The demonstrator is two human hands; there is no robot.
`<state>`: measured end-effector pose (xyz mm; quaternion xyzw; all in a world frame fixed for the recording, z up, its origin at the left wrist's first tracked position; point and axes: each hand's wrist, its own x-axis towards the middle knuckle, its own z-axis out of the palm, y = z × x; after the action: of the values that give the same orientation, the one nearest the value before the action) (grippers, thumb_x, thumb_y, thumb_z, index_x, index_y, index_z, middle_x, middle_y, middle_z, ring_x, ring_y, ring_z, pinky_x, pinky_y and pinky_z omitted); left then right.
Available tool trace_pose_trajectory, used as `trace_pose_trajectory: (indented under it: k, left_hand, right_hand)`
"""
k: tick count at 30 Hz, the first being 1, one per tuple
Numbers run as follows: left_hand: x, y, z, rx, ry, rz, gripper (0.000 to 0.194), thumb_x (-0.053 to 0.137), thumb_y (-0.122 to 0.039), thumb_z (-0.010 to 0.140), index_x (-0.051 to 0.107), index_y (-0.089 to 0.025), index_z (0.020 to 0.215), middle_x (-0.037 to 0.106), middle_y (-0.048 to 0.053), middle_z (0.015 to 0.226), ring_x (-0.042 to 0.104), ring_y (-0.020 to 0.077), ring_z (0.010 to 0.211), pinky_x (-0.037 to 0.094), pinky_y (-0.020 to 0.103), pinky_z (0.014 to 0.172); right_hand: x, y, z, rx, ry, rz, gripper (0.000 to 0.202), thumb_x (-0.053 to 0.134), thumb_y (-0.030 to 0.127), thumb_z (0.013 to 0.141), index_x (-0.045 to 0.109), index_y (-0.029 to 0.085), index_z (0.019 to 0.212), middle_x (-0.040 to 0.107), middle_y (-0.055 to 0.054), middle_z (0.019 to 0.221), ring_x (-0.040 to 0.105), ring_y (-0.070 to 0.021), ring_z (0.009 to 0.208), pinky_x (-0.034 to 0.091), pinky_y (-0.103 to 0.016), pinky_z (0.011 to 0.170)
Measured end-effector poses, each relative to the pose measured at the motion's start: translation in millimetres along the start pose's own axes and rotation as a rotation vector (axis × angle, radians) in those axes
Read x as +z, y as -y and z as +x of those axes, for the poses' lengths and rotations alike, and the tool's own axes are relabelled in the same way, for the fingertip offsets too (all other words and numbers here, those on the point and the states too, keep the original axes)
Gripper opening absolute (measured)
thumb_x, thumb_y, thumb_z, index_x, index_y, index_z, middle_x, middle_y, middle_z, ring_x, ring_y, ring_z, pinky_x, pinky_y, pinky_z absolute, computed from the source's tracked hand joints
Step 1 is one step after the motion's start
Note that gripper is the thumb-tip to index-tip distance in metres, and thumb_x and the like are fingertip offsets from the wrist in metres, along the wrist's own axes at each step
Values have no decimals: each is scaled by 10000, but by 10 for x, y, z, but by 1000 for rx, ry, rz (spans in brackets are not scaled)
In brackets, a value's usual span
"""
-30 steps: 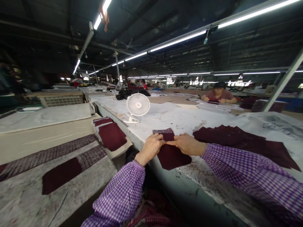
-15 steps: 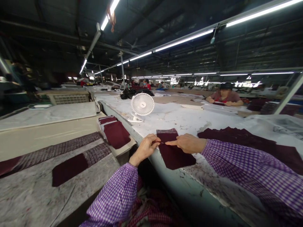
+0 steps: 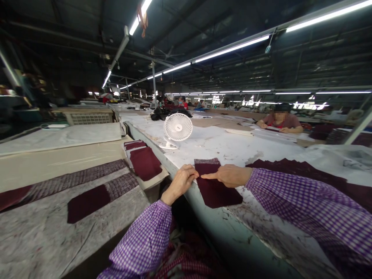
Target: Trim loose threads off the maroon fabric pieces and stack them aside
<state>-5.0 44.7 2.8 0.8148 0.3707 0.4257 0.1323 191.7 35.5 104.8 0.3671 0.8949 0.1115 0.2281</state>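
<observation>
A dark maroon fabric piece (image 3: 216, 188) lies flat just below the middle of the frame, at the near edge of the long white table (image 3: 221, 145). Its long axis runs away from the person, toward the upper middle of the frame, and its near end hangs slightly over the table's edge. A lighter, woven-looking piece peeks out from under its far end.

The left hand (image 3: 180, 183) is curled at the piece's left edge, thumb and fingertips closed in a pinch right on that edge, as if gripping the border or something thin along it; what exactly sits between the fingers is too small to tell. The right hand (image 3: 229, 175) lies on top of the cloth, fingers together, forefinger stretched toward the left hand and almost touching it. It seems to pin the piece down so the edge stays put while the other hand works.

To the right, a spread heap of maroon pieces (image 3: 302, 170) fans across the table. A small white fan (image 3: 177, 128) stands further back, above the hands. At the lower left, on a separate grey surface, more maroon cuts (image 3: 145, 162) lie in a small stack. A co-worker (image 3: 280, 120) sits at the far right side.
</observation>
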Motion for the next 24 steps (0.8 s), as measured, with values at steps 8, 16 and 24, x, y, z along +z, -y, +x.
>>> trace_pose_trajectory:
  k: [8,16,24]
  left_hand:
    - [-62,111,-25,-149,-46,-216,223,446,-192,863,660,-175,924,663,50,924,598,171,876,452,302,842]
    - [6,-25,12,-192,-83,-106,176,470,-188,839,631,-178,909,642,44,903,582,166,854,453,304,812]
    - [44,-233,101,-260,5,98,120,681,-232,690,591,-174,745,560,39,847,500,216,902,420,346,803]
  right_hand:
    - [-66,21,56,-44,8,-59,722,396,16,774,298,347,1408,575,-52,701,479,-138,540,332,-253,555]
    - [101,95,56,-4,-116,-135,604,338,106,875,259,349,1422,630,-96,824,593,-211,686,363,-279,597]
    - [416,-266,80,162,-244,453,505,536,451,794,518,170,1214,615,-76,917,567,-195,815,415,-297,725]
